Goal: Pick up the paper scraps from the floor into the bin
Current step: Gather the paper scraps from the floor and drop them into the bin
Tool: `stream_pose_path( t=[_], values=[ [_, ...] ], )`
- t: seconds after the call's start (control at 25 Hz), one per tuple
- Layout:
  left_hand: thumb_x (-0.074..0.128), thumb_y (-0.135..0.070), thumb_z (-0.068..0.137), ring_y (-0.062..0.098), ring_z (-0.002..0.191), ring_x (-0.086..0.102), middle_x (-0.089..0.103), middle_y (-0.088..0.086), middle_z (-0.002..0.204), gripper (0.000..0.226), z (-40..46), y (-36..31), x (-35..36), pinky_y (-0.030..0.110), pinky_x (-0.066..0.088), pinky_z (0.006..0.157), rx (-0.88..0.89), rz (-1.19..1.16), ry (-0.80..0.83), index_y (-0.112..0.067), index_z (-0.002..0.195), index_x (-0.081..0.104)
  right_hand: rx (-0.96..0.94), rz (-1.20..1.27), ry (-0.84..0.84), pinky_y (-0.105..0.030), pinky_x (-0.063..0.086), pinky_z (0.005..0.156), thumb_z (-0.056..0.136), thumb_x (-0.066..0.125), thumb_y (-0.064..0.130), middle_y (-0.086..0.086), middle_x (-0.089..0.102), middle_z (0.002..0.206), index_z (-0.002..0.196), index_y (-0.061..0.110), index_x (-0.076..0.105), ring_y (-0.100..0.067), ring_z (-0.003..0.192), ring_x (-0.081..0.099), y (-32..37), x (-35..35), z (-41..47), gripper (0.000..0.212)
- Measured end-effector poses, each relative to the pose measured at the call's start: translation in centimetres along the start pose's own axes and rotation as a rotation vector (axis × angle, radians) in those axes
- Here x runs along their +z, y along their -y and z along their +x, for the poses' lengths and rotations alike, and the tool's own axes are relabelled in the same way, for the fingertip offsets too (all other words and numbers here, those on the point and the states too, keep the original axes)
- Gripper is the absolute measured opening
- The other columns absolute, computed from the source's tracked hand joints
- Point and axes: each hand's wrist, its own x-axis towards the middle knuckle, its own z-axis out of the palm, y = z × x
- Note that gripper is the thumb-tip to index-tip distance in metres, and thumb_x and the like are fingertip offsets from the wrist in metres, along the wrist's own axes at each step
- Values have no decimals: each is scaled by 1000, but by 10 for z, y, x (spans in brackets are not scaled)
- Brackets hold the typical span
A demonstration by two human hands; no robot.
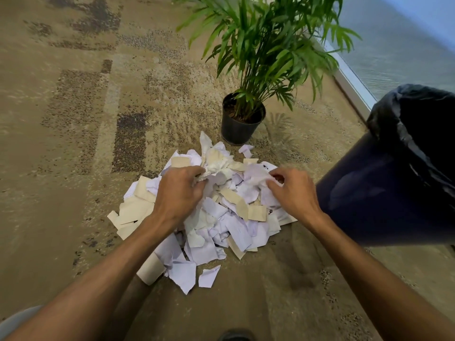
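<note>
A heap of torn white and cream paper scraps (221, 217) lies on the patterned carpet in the middle of the head view. My left hand (177, 190) sits on the heap's upper left, its fingers curled round a crumpled wad of scraps. My right hand (293, 190) is on the heap's upper right, fingers curled and pinching white scraps. The dark blue bin (384, 188) with a black liner stands just right of the heap, close to my right wrist.
A potted palm (242, 124) in a black pot stands right behind the heap. A window frame and sill (354, 89) run along the far right. Open carpet (73, 143) stretches to the left. A loose scrap (208, 276) lies at the heap's near edge.
</note>
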Motion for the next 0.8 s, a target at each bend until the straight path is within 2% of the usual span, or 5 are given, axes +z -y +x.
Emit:
stream_pose_path(
  t=[0.12,0.24,0.4,0.6,0.8],
  values=[
    [77,-15,79,21,74,68,74,7,85,22,8,-22,-13,40,56,80,-75,-107,-54,-5,98,75,50,206,-77,-28,53,73,84,72,21,3,73,87,99,12,76,-7,76,63,13,-27,1,17],
    [78,-15,77,14,74,66,71,-3,85,25,16,-64,-27,31,56,76,-141,-262,-81,-7,100,74,32,335,-119,-23,50,67,81,75,22,9,70,79,91,15,77,1,70,61,26,-67,-5,12],
    [79,-18,75,9,71,67,72,-6,81,21,32,-134,-38,29,57,70,-31,-346,-86,-13,95,77,3,342,-273,-17,48,60,79,76,20,19,62,65,86,14,77,8,58,56,33,-139,-19,9],
    [78,-17,73,13,73,68,74,2,82,19,59,-236,-35,26,55,68,146,-368,-74,-11,92,77,38,272,-449,-27,55,74,75,76,23,3,73,74,86,16,78,-5,68,67,7,-226,-28,13],
    [74,-11,70,24,70,65,70,12,74,9,82,-327,12,32,51,62,278,-183,76,-5,77,74,126,94,-443,-30,52,66,77,73,20,-5,72,71,81,13,78,-20,68,66,-50,-273,-35,10]
  ],
)
